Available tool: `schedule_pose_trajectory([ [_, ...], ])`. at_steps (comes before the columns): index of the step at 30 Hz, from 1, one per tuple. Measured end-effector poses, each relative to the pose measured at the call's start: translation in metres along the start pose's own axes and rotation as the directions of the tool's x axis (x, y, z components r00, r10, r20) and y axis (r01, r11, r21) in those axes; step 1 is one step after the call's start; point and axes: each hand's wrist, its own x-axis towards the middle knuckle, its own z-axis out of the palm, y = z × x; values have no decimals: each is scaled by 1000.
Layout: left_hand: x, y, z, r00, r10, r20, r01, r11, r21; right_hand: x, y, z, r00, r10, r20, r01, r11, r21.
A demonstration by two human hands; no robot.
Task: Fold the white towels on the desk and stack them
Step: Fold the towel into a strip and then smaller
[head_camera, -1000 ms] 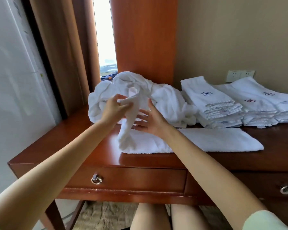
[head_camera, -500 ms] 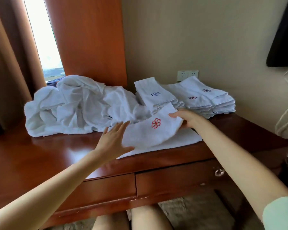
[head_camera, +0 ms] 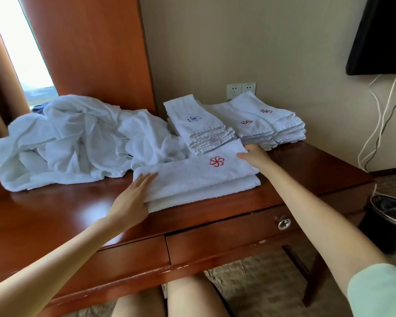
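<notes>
Down onto the counter (head_camera: 55,213) has come the towel (head_camera: 192,177) that half a second ago hung partly lifted by its right end; it now lies flat as a long band. The left hand (head_camera: 133,197) has slid onto its near left end and presses there with a wide, flat grip, fingers straight and together. The right hand (head_camera: 254,155) reaches over the far right corner with its fingers on the cloth; whether its grip pinches the edge or only rests cannot be told. This looks like the smoothing step just after a fold, with the next fold across the length probably to follow. The towel is thick white terry with a red pinwheel logo (head_camera: 216,161) facing up near the right hand, and it lies on another flat white layer (head_camera: 204,195) that shows along the front edge. Behind it stand two folded stacks (head_camera: 199,126) and (head_camera: 261,120) against the wall, so a fair share seems done. To the left a big rumpled heap (head_camera: 66,138) of white towels waits unfolded.
</notes>
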Motion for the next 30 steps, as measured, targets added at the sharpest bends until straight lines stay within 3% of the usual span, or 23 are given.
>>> schedule_pose_trajectory([
  [3,5,3,1,993,54,101,-68,988,139,-8,15,8,999,53,-11,-53,993,-106],
  [5,6,4,0,995,15,100,-30,987,156,-9,18,14,999,33,-26,-37,987,-157],
  [8,2,6,-5,999,-25,-28,26,1000,11,-9,11,14,994,-47,-95,31,987,-158],
  [11,-2,2,-8,980,-21,-200,-7,990,-142,-9,9,18,991,-88,-99,69,981,-180],
  [13,-4,-1,-7,992,-17,-126,7,997,-79,-12,11,26,996,-76,-56,62,972,-225],
  [15,-6,-4,-3,999,-22,41,17,994,111,-15,12,33,997,-58,-49,42,956,-290],
  [17,-7,-9,-4,992,19,122,-49,966,252,-14,12,35,995,-67,-70,42,949,-313],
  [23,-7,-10,-12,950,172,261,-260,897,356,-14,18,30,985,-76,-153,23,947,-320],
  [25,-4,-6,-17,919,136,371,-276,894,354,-18,11,34,981,-70,-181,-16,900,-437],
  [28,3,-1,-26,869,59,491,-157,975,160,-26,-9,38,975,-125,-185,-59,658,-751],
  [30,10,2,-31,917,22,399,-35,999,27,-34,-24,42,965,-206,-164,-12,588,-808],
])
